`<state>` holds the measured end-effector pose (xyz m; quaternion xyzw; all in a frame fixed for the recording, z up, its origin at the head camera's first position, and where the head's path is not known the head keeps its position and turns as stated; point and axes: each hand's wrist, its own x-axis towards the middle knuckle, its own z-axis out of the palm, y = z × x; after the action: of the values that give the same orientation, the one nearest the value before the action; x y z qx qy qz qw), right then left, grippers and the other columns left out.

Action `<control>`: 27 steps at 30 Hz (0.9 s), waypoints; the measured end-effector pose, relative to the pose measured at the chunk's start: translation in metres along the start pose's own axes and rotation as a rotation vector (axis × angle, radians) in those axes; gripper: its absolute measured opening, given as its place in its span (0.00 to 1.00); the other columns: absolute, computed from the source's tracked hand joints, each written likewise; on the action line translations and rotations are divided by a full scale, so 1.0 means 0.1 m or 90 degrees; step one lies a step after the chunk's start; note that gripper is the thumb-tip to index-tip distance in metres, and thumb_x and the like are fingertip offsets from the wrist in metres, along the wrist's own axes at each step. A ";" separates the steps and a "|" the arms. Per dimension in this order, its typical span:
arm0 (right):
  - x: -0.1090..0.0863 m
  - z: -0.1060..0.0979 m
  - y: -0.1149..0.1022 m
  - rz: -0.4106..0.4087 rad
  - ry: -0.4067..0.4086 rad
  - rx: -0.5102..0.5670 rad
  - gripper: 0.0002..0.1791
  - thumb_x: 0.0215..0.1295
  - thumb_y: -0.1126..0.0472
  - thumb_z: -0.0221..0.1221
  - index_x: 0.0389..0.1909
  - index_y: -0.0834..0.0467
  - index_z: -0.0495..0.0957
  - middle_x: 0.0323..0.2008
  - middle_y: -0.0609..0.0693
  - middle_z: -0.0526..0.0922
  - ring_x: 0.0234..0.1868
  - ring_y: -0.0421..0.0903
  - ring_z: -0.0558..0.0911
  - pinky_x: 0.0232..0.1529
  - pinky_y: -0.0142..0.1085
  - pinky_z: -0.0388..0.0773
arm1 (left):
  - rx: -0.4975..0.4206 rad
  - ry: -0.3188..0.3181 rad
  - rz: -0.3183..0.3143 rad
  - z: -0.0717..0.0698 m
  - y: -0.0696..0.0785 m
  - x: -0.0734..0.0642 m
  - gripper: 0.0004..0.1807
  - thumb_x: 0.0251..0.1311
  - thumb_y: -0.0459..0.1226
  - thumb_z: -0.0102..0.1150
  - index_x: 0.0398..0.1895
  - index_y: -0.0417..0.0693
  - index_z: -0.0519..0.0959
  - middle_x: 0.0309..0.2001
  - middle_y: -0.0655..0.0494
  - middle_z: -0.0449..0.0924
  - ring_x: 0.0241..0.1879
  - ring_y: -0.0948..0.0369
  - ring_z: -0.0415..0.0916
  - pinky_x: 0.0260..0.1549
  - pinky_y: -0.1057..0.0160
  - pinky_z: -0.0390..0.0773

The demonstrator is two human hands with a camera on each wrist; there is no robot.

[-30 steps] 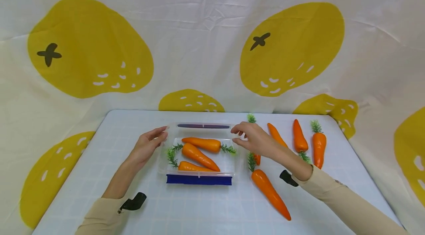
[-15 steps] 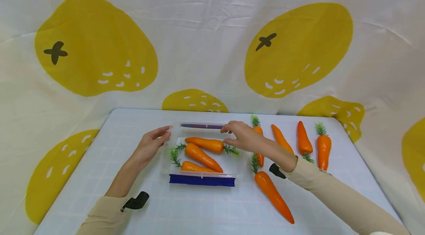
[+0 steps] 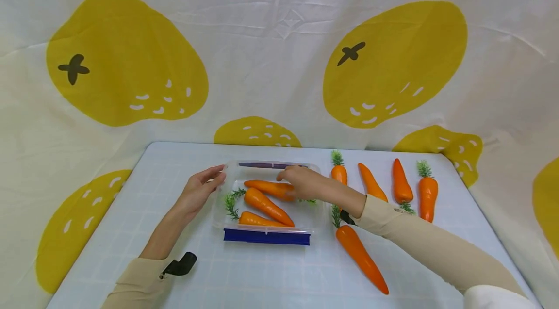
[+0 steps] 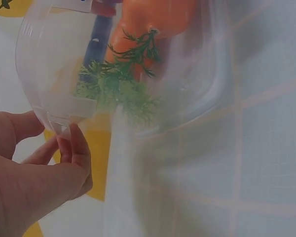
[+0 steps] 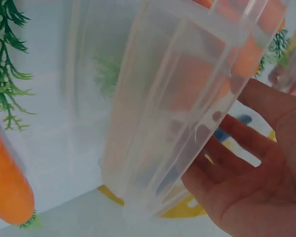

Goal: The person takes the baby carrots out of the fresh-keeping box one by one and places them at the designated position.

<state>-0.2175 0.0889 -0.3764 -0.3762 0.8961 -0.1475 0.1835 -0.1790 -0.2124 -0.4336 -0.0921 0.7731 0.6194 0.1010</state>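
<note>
A clear plastic food container (image 3: 314, 217) with blue clip flaps stands on the table with orange toy carrots inside. My left hand (image 3: 203, 190) pinches its far left corner; in the left wrist view the thumb and fingertips meet on the rim (image 4: 64, 116). Over the inside of the container reaches my right hand (image 3: 305, 184), blurred, at the leafy end of the rear carrot (image 3: 264, 187). In the right wrist view the fingers (image 5: 237, 163) are loosely bent beyond the clear wall, and no carrot shows gripped. A middle carrot (image 3: 267, 206) and a front carrot (image 3: 257, 219) lie below them.
Several more carrots lie right of the container: one large carrot (image 3: 361, 260) in front, others such as the far right carrot (image 3: 428, 197) behind. My right forearm (image 3: 419, 236) crosses above them. A patterned cloth (image 3: 262, 56) hangs behind the white table (image 3: 188, 221).
My right hand has moved left from the container's right rim to above the rear carrot. The left hand keeps its place at the corner. The view has shifted slightly.
</note>
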 end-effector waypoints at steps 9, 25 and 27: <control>0.12 0.06 -0.05 0.008 -0.056 -0.012 0.23 0.69 0.64 0.66 0.64 0.63 0.77 0.53 0.55 0.82 0.49 0.50 0.77 0.58 0.44 0.78 | 0.004 0.008 0.000 0.01 0.01 0.00 0.30 0.76 0.46 0.56 0.76 0.46 0.68 0.70 0.44 0.68 0.62 0.52 0.69 0.71 0.51 0.64; 0.10 0.12 0.03 0.008 -0.046 0.000 0.26 0.67 0.65 0.67 0.66 0.61 0.76 0.59 0.56 0.81 0.57 0.52 0.76 0.60 0.42 0.78 | 0.008 0.002 0.013 0.02 0.03 -0.03 0.30 0.76 0.46 0.56 0.76 0.45 0.68 0.70 0.44 0.68 0.62 0.53 0.70 0.70 0.51 0.65; 0.08 0.10 0.04 -0.015 -0.030 -0.001 0.25 0.67 0.65 0.68 0.65 0.62 0.78 0.57 0.55 0.83 0.53 0.50 0.79 0.55 0.39 0.81 | 0.006 0.003 0.010 0.02 0.04 -0.03 0.30 0.76 0.47 0.56 0.76 0.45 0.68 0.71 0.44 0.68 0.63 0.53 0.69 0.70 0.52 0.65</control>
<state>-0.2206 0.0845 -0.3885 -0.3901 0.8873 -0.1401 0.2022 -0.1765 -0.2097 -0.4296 -0.0870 0.7771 0.6161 0.0952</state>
